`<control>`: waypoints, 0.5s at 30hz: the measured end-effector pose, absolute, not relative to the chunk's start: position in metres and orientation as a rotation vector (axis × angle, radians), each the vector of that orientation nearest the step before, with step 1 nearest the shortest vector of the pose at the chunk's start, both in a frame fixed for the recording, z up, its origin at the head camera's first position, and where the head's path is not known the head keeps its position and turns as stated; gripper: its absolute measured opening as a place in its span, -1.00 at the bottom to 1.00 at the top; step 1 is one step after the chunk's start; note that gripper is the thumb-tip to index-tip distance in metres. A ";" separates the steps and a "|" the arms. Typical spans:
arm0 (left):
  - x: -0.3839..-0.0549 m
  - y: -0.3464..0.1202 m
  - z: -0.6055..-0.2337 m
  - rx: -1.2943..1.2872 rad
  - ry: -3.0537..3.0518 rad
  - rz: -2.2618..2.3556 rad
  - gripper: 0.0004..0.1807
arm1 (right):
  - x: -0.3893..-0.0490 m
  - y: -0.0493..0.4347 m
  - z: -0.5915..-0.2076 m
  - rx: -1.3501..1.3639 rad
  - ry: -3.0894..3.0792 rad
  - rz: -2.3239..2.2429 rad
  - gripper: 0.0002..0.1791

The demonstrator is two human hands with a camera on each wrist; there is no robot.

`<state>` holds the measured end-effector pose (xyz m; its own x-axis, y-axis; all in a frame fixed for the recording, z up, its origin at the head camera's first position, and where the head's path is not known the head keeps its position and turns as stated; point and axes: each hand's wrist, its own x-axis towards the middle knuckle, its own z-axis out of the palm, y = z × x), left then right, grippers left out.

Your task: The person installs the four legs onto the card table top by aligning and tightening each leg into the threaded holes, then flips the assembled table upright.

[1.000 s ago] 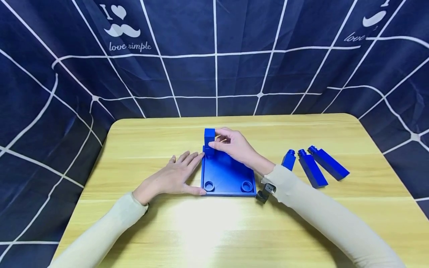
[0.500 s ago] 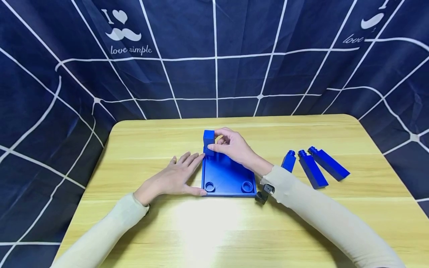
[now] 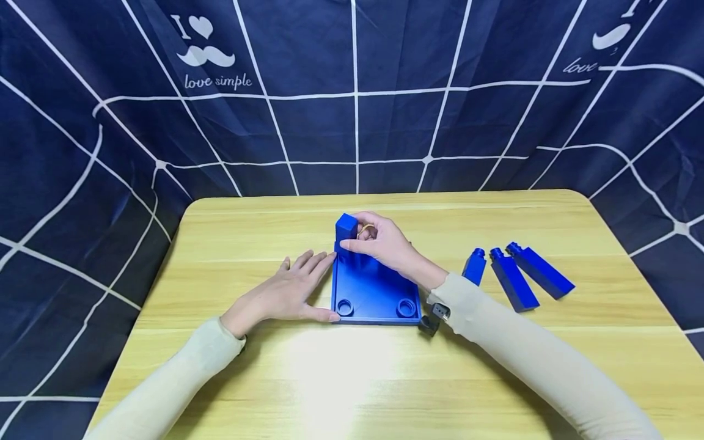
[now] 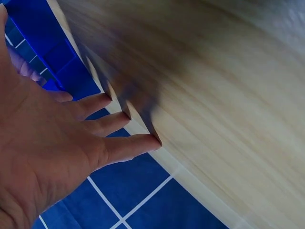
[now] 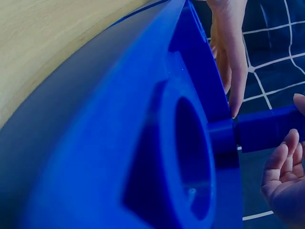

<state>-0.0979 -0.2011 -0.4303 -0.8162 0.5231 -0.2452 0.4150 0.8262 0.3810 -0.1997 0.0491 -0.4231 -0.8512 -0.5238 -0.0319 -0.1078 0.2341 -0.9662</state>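
Note:
A blue square panel (image 3: 374, 290) with a raised rim lies on the table. Round sockets (image 3: 344, 307) show at its two near corners. Upright at its far left corner stands a blue square leg (image 3: 346, 228). My right hand (image 3: 382, 243) pinches that leg between thumb and fingers; in the right wrist view the leg (image 5: 264, 128) meets a round socket (image 5: 222, 136), its threaded end hidden. Along the panel's left edge lies my left hand (image 3: 286, 292), fingers spread, fingertips and thumb touching the rim. The far right corner is hidden behind my right hand.
Three loose blue legs with threaded ends, one short-looking leg (image 3: 474, 266), a middle leg (image 3: 514, 281) and an outer leg (image 3: 543, 272), lie right of the panel on the wooden table (image 3: 264, 379). My right sleeve partly covers the nearest. Dark checked cloth (image 3: 308, 128) surrounds the table.
The upright leg has turned about its own axis, so an edge now faces me instead of a flat side. My right fingers shifted slightly with it; my left hand stays put.

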 end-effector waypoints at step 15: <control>-0.098 -0.200 -0.434 0.706 2.668 0.446 0.39 | -0.202 0.048 -0.434 -0.632 2.121 -1.740 -0.62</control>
<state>-0.0977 -0.2003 -0.4337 -0.8167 0.5222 -0.2455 0.4139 0.8266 0.3813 -0.2020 0.0483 -0.4338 -0.8491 -0.5274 0.0283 -0.1310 0.1584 -0.9786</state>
